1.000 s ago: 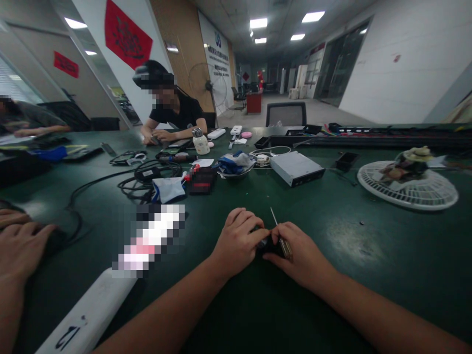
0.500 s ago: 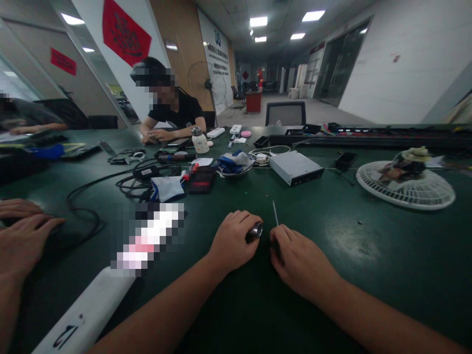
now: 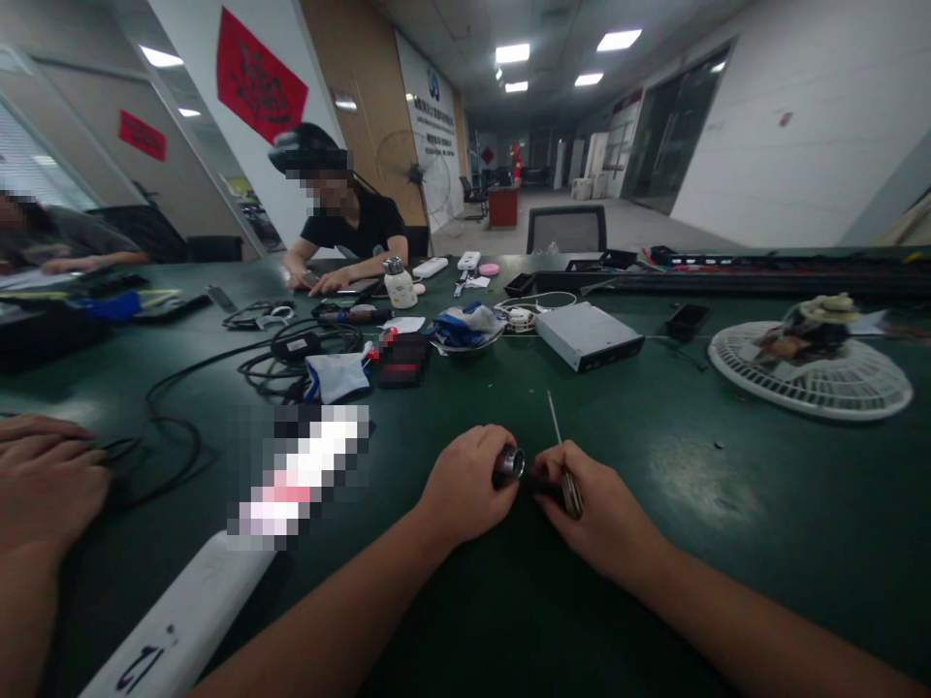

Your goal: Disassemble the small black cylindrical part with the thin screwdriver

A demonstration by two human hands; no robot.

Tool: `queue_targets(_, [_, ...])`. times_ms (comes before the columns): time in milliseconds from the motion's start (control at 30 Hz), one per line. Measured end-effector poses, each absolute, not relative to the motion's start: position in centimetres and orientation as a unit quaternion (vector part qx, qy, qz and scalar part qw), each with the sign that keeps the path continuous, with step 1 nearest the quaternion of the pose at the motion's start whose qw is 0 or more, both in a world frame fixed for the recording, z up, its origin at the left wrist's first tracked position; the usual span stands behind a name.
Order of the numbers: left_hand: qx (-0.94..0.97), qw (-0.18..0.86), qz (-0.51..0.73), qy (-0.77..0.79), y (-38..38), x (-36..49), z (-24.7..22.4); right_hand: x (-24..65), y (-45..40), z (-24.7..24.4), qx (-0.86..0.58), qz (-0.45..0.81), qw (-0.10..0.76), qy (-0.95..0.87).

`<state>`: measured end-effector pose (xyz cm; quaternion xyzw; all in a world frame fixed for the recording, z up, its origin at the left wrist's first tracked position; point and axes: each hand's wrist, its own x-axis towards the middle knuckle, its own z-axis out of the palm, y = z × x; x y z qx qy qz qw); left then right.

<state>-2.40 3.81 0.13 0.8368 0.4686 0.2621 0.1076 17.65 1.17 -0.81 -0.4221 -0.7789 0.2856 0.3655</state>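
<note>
My left hand [image 3: 469, 485] is closed round a dark cylinder with a round metal end [image 3: 513, 463], which faces my right hand. Just to its right, my right hand [image 3: 593, 499] grips a screwdriver [image 3: 571, 492]; its thin shaft points up and away over the green table [image 3: 465, 601]. Between the right thumb and forefinger there is also something small and dark, too dim to make out. A small gap separates the two hands.
A white bar-shaped device [image 3: 171, 611] lies left of my left arm, near another person's hand [image 3: 50, 475]. Beyond are cables, a cloth [image 3: 338, 375], a bowl with blue cloth [image 3: 465, 325], a grey drive [image 3: 589, 334] and a white fan grille [image 3: 807, 373]. A person sits opposite.
My right hand has turned, so the screwdriver's handle now shows and its shaft leans further left. The view has shifted slightly. The person opposite has moved their hands.
</note>
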Motion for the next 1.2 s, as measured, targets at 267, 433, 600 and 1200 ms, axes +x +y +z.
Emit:
queue_targets(267, [0.865,0.119,0.237,0.427,3.80,-2.35,0.41,17.63,0.93,-0.18,-0.419,0.299,0.432,-0.740])
queue_targets(433, [0.870,0.129,0.238,0.412,3.79,-2.34,0.41,17.67,0.95,-0.30,-0.418,0.297,0.447,-0.734])
queue_targets(600, [0.870,0.126,0.233,0.417,3.76,-2.35,0.46,17.51,0.99,-0.37,-0.441,0.297,0.408,-0.742])
queue_targets(1200, [0.871,0.119,0.241,0.412,3.84,-2.42,0.43,17.73,1.30,-0.54,-0.429,0.402,0.467,-0.661])
